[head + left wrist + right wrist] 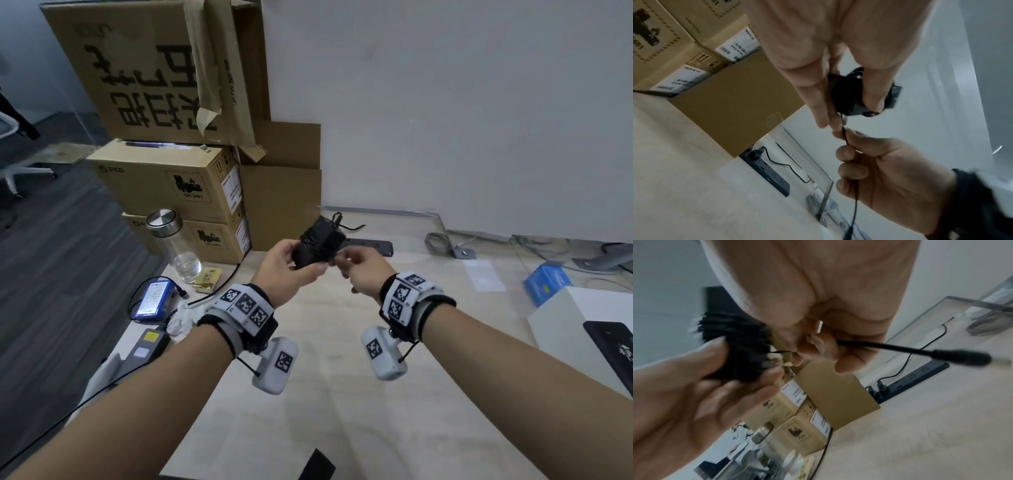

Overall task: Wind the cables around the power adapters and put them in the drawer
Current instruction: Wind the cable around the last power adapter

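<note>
With my left hand (286,265) gripping the black cable-wrapped power adapter (317,241) above the pale desk (342,394), my right-hand fingers (818,345) pinch the thin black cable's (885,346) loose tail; I'd tuck it next, then find the drawer.

Above the pale wooden desk (342,394), the left hand (287,270) grips a black power adapter (317,245); the right hand (363,270), just right of it, pinches the thin black cable (844,138). Behind them a dark power strip (373,245) lies on the desk by the wall. At the left stand stacked brown cardboard boxes (164,185), with a clear glass bottle (173,246) before them and a blue battery pack (154,299) nearer still.
</note>
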